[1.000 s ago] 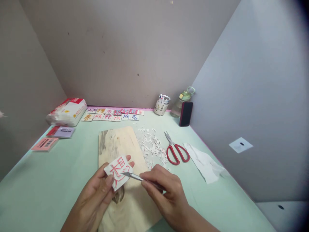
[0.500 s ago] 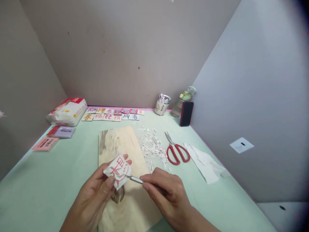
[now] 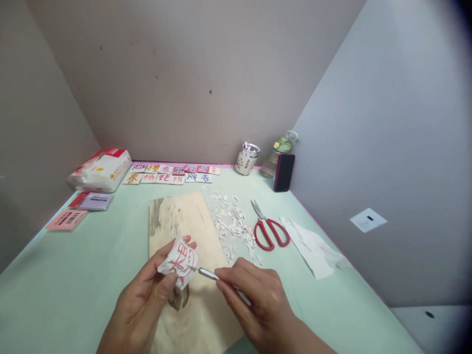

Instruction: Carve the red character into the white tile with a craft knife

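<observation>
A small white piece of paper (image 3: 181,260) with a red written character on it is pinched in my left hand (image 3: 147,290), thumb on the near face and fingers behind. My right hand (image 3: 254,295) grips a slim metal craft knife (image 3: 208,273), whose tip touches the paper near the red strokes. Both hands are over a wooden board (image 3: 180,211) with a dark knot in its lower part. White paper scraps (image 3: 234,223) are scattered just right of the board.
Red-handled scissors (image 3: 268,233) and a crumpled white tissue (image 3: 313,250) lie to the right. At the back stand character cards (image 3: 169,178), a tin of pens (image 3: 247,160), a bottle (image 3: 271,162) and a phone (image 3: 284,173). A tissue pack (image 3: 103,169) and notepads (image 3: 68,220) are left.
My left hand has tilted the paper slightly, its edges now more curled. The knife tip stays at the paper, with only a small shift of my right hand.
</observation>
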Available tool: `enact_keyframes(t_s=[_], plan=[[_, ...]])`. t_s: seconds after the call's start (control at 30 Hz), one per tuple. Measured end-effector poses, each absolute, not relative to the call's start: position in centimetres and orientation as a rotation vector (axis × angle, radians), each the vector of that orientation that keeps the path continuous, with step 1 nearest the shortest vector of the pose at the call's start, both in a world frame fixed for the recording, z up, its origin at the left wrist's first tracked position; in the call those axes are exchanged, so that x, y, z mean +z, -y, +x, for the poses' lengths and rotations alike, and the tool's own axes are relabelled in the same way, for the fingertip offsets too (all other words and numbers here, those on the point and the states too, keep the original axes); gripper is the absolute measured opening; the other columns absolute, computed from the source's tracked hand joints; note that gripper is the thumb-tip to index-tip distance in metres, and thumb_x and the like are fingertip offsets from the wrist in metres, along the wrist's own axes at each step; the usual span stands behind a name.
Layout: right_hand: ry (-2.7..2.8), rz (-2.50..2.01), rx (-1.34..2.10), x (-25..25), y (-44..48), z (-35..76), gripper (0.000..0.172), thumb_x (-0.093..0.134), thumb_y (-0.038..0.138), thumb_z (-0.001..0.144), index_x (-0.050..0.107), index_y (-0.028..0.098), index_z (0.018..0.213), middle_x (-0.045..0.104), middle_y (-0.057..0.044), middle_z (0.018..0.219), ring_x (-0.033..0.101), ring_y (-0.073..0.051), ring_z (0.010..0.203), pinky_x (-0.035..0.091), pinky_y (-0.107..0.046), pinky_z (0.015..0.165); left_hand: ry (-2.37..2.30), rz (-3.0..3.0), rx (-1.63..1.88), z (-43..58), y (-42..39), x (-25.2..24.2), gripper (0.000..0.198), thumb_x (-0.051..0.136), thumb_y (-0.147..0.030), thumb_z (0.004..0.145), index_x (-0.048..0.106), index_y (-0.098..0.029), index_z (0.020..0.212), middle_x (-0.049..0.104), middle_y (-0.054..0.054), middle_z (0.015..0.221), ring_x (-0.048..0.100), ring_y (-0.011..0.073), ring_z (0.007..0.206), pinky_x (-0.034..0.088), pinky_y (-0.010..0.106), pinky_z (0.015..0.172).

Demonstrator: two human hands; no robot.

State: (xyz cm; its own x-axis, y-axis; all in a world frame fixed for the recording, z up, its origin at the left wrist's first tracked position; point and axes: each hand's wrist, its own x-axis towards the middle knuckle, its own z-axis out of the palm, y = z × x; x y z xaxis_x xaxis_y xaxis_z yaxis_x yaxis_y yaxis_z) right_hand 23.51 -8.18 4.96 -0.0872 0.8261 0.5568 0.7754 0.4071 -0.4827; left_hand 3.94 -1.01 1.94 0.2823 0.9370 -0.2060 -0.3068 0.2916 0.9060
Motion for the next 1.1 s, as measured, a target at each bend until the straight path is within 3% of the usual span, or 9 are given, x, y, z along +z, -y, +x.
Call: enact_keyframes(t_s=[0.17,0.3,0.47,0.6,0.73,0.83,1.1], plan=[[1.902,-1.392,-0.056,4.9,8.3,23.2,0.016,0.052,0.014,0.105,0.067,0.016,0.106,0.060,0.000,0.070,0.053,-0.013,0.055,0.036,-0.027,0.049,-0.888,0.870,0.945,3.5,0.8,1.3,0.067,0.088,-0.040,0.079,0.066,-0.022,0.140,0.074,0.010,0.134,0.070,0.0337,0.120,0.060,0.031,0.095],[1.947,-1.415,-0.261,4.5,8.4,23.1,0.017,0.052,0.010,0.102,0.066,0.016,0.110,0.061,-0.002,0.069,0.049,-0.014,0.051,0.034,-0.029,0.046,-0.866,0.856,0.894,3.5,0.7,1.1,0.068,0.086,-0.042,0.082,0.063,-0.025,0.144,0.075,0.008,0.133,0.070,0.0303,0.120,0.058,0.028,0.099],[1.962,-1.387,-0.492,3.6,8.6,23.2,0.026,0.057,0.006,0.098,0.064,0.016,0.121,0.066,-0.002,0.069,0.052,-0.015,0.052,0.036,-0.030,0.048,-0.806,0.782,0.811,3.1,0.3,0.9,0.062,0.085,-0.045,0.083,0.067,-0.024,0.139,0.080,0.009,0.117,0.074,0.0245,0.093,0.062,0.025,0.080],[1.877,-1.330,-0.260,4.1,8.4,23.5,0.022,0.059,0.009,0.100,0.065,0.018,0.119,0.066,-0.003,0.075,0.058,-0.015,0.059,0.041,-0.027,0.052,-0.802,0.698,0.795,2.9,0.1,1.2,0.049,0.086,-0.046,0.081,0.075,-0.025,0.124,0.080,0.009,0.118,0.074,0.0234,0.097,0.062,0.024,0.085],[1.789,-1.258,0.000,4.9,8.0,23.9,0.018,0.057,0.011,0.102,0.070,0.016,0.114,0.061,-0.001,0.071,0.056,-0.015,0.059,0.040,-0.026,0.052,-0.799,0.694,0.789,2.9,0.0,1.5,0.050,0.085,-0.046,0.083,0.073,-0.026,0.127,0.075,0.009,0.132,0.070,0.0278,0.117,0.061,0.028,0.095],[1.783,-1.258,0.097,5.3,7.9,24.2,0.017,0.057,0.014,0.103,0.073,0.015,0.107,0.060,0.000,0.067,0.054,-0.013,0.056,0.038,-0.025,0.052,-0.773,0.700,0.757,2.8,-0.2,1.3,0.050,0.082,-0.045,0.087,0.070,-0.028,0.131,0.073,0.008,0.137,0.067,0.0264,0.125,0.058,0.027,0.100],[1.715,-1.338,0.476,5.8,8.0,24.3,0.020,0.058,0.018,0.103,0.076,0.017,0.093,0.071,-0.001,0.071,0.060,-0.011,0.059,0.043,-0.022,0.056,-0.704,0.815,0.755,2.9,-0.4,1.7,0.041,0.075,-0.041,0.094,0.069,-0.026,0.131,0.077,0.009,0.120,0.071,0.0192,0.092,0.061,0.024,0.087]])
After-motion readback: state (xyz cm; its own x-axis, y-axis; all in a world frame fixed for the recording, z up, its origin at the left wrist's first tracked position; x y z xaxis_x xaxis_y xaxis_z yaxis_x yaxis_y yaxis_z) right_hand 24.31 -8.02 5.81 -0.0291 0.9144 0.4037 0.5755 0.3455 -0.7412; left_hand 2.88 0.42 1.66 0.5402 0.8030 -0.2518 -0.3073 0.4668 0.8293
